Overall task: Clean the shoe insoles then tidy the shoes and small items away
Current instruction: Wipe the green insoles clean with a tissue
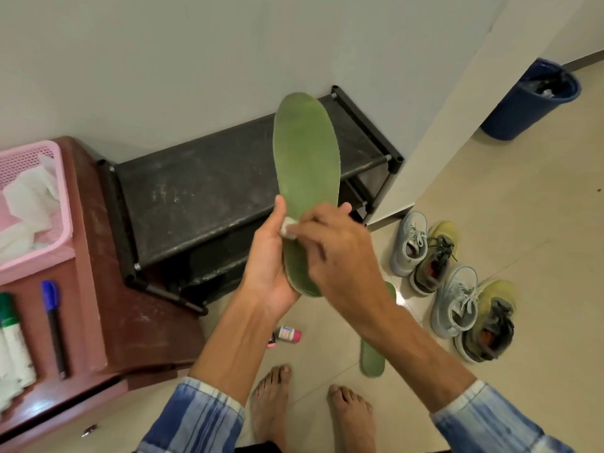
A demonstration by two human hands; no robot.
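Observation:
A long green insole (pixel 305 158) stands upright in front of me, its heel end held in my left hand (pixel 269 266), whose thumb lies along its left edge. My right hand (pixel 340 253) pinches a small white wad of tissue (pixel 288 227) and presses it against the lower part of the insole. A second green insole (pixel 372 358) lies on the tiled floor, partly hidden by my right forearm. Two pairs of sneakers sit on the floor at the right: light blue ones (pixel 410 243) and yellow-grey ones (pixel 438 256).
A black shoe rack (pixel 202 197) stands against the wall. A brown plastic stool (pixel 108 289) at left carries a pink basket (pixel 62 191) of tissues, a blue pen (pixel 54 325) and a green-capped tube (pixel 11 335). A small pink-capped bottle (pixel 287 333) lies on the floor. A blue bin (pixel 529 103) stands far right.

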